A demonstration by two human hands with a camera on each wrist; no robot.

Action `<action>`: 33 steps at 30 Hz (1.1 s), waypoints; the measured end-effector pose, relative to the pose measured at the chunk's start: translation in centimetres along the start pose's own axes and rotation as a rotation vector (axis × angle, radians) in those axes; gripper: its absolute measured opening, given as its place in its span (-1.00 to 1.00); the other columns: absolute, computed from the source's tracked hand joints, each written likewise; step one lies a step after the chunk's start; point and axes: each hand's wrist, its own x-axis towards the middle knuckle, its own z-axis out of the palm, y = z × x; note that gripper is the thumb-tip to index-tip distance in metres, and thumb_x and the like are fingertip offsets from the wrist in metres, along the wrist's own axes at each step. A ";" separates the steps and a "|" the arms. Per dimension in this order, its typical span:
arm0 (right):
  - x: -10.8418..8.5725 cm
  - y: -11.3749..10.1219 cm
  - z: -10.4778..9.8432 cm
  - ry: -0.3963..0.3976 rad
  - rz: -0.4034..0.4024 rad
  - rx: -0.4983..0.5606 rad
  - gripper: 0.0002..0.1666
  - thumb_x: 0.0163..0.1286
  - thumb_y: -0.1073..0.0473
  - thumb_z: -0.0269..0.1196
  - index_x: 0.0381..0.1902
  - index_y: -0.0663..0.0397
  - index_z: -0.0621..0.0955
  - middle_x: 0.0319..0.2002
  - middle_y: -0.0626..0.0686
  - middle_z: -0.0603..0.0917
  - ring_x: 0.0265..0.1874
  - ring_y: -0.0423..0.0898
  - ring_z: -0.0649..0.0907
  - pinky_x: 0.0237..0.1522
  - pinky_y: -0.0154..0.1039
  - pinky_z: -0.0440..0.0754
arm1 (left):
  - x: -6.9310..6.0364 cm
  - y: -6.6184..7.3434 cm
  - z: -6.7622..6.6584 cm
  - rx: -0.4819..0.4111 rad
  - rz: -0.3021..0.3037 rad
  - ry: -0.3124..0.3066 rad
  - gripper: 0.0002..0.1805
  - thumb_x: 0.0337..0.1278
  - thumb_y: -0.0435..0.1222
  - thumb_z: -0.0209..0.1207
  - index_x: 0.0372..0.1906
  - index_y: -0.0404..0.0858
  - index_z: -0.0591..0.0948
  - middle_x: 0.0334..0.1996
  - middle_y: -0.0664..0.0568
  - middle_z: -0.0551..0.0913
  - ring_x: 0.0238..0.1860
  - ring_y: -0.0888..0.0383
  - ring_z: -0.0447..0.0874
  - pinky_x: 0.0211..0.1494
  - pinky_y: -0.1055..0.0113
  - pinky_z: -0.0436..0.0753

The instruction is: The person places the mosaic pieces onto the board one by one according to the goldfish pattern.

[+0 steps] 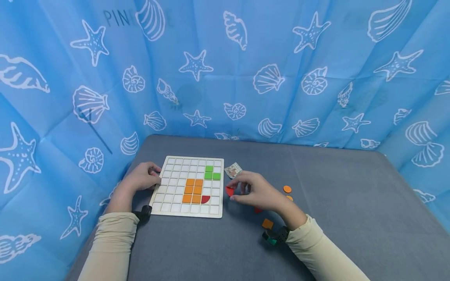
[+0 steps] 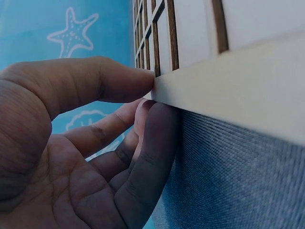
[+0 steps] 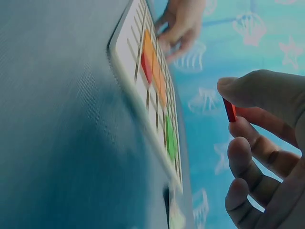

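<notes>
A white grid board (image 1: 165, 195) lies on the table with several orange squares (image 1: 192, 190), three green squares (image 1: 209, 175) and a dark red quarter-round tile (image 1: 205, 200) on it. My left hand (image 1: 142, 177) is at the board's left edge. In the left wrist view, its thumb (image 2: 128, 82) touches the rim from above while the fingertips curl against it from below. Just off the board's right edge, my right hand (image 1: 258, 191) pinches a red tile (image 3: 229, 109) between thumb and index finger. That tile's full outline is partly hidden by the fingers.
A small picture card (image 1: 233, 170) lies by the board's right edge. Beyond and beneath the right arm are loose pieces: an orange disc (image 1: 287, 189), a red piece (image 1: 258, 210), an orange square (image 1: 267, 223) and a green piece (image 1: 272, 241). A blue curtain (image 1: 218, 89) hangs behind the table.
</notes>
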 end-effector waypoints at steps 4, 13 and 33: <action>3.0 -1.1 2.1 -0.023 -0.066 0.012 -0.69 0.35 0.20 0.48 0.04 -0.02 0.79 -0.18 0.03 0.76 -0.35 -0.19 0.62 -0.31 -0.31 0.70 | 0.1 -0.1 0.1 -0.001 -0.003 -0.002 -0.45 0.21 -0.41 0.25 0.30 -0.51 0.50 -0.17 -0.23 0.57 -0.25 -0.02 0.63 -0.21 0.13 0.82; 8.6 -2.6 6.9 -0.097 -0.086 0.067 -0.69 0.37 0.17 0.48 0.06 0.05 0.79 -0.06 0.00 0.76 -0.32 -0.25 0.64 -0.26 -0.40 0.69 | 0.1 -0.2 0.4 -0.012 -0.009 -0.002 -0.44 0.21 -0.42 0.23 0.32 -0.51 0.49 -0.17 -0.25 0.57 -0.25 -0.03 0.65 -0.19 0.12 0.84; 11.8 -3.1 10.4 -0.205 -0.021 -0.074 -0.76 0.35 0.13 0.50 -0.04 -0.01 0.80 -0.19 -0.07 0.71 -0.29 -0.27 0.59 -0.25 -0.44 0.61 | 0.0 0.0 -0.1 -0.015 -0.008 -0.006 -0.46 0.23 -0.40 0.24 0.30 -0.51 0.50 -0.19 -0.22 0.60 -0.27 0.01 0.67 -0.21 0.14 0.84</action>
